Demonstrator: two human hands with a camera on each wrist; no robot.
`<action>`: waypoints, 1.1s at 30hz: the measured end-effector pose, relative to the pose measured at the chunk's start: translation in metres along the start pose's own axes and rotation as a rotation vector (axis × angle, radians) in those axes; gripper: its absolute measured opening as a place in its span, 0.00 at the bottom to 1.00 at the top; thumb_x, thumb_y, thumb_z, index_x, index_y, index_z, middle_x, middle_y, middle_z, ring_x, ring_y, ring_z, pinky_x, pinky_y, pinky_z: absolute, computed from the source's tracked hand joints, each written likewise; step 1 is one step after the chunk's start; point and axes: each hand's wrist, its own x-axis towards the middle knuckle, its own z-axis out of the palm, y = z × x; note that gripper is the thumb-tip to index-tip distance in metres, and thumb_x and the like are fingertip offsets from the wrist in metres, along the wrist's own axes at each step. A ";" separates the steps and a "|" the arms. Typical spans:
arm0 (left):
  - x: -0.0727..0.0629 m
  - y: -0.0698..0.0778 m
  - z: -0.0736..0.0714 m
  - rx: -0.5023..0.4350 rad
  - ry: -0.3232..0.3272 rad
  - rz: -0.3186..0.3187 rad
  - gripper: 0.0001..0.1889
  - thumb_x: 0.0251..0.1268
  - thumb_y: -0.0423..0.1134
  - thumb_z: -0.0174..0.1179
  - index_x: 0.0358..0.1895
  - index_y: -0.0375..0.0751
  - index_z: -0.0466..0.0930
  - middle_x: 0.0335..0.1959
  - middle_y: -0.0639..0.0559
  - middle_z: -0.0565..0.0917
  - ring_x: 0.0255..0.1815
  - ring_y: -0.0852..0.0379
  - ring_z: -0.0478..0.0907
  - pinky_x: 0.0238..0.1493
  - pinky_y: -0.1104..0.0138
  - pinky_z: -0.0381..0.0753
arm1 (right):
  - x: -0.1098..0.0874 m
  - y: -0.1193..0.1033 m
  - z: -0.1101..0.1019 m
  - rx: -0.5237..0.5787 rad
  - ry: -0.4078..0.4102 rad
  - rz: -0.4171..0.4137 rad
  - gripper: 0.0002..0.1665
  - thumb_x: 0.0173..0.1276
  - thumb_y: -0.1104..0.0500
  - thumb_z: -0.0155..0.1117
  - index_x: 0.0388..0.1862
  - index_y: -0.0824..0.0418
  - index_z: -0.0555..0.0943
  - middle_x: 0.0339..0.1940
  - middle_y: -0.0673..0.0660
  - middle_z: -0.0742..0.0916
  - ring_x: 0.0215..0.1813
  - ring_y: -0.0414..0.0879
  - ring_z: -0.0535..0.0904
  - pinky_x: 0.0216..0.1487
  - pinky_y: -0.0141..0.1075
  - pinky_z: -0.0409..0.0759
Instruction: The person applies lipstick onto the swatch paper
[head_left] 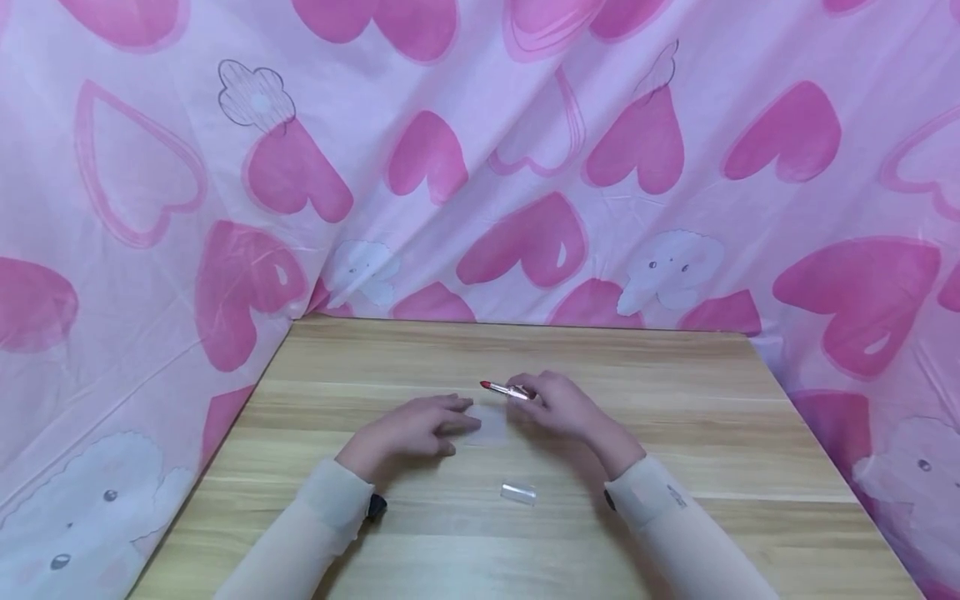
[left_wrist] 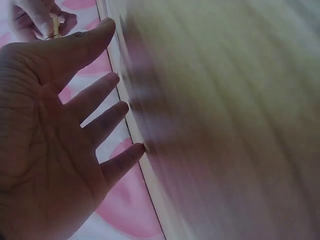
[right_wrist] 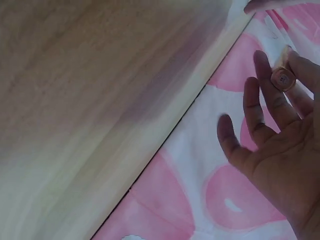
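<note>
An uncapped lipstick (head_left: 508,390) with a red tip and shiny tube is pinched in my right hand (head_left: 561,406), its tip pointing left. The right wrist view shows the round base of the lipstick (right_wrist: 283,79) between thumb and index finger, the other fingers spread. Palm down, my left hand (head_left: 417,426) has its fingers extended at the left edge of a thin, pale see-through sheet (head_left: 489,427) lying on the table. Seen from its own wrist, the left hand (left_wrist: 60,130) holds nothing, fingertips right at the tabletop. A clear cap (head_left: 518,494) lies nearer to me.
The wood-grain table (head_left: 450,550) spreads under both hands. Behind it and along its sides hangs a pink and white curtain (head_left: 495,150) printed with hearts. Long pale sleeves cover both forearms, with a dark object (head_left: 376,507) at the left cuff.
</note>
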 end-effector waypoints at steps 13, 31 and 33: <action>-0.002 -0.007 -0.004 -0.037 -0.080 0.007 0.31 0.66 0.41 0.64 0.73 0.60 0.70 0.81 0.58 0.53 0.82 0.46 0.43 0.76 0.40 0.40 | 0.001 -0.002 0.006 -0.225 -0.100 -0.006 0.15 0.70 0.49 0.67 0.55 0.44 0.85 0.26 0.37 0.80 0.37 0.41 0.74 0.41 0.46 0.74; -0.001 -0.006 -0.001 0.007 -0.111 -0.068 0.25 0.67 0.44 0.64 0.66 0.68 0.77 0.79 0.62 0.58 0.82 0.44 0.45 0.74 0.34 0.39 | 0.000 -0.007 0.013 -0.221 -0.174 0.029 0.15 0.71 0.46 0.65 0.56 0.40 0.85 0.33 0.34 0.84 0.40 0.39 0.73 0.45 0.45 0.71; -0.001 -0.005 -0.001 0.014 -0.109 -0.082 0.25 0.67 0.45 0.63 0.66 0.70 0.77 0.79 0.63 0.58 0.82 0.43 0.44 0.74 0.35 0.39 | 0.000 -0.007 0.014 -0.224 -0.173 0.026 0.15 0.72 0.46 0.65 0.56 0.41 0.86 0.33 0.35 0.84 0.40 0.40 0.73 0.45 0.46 0.72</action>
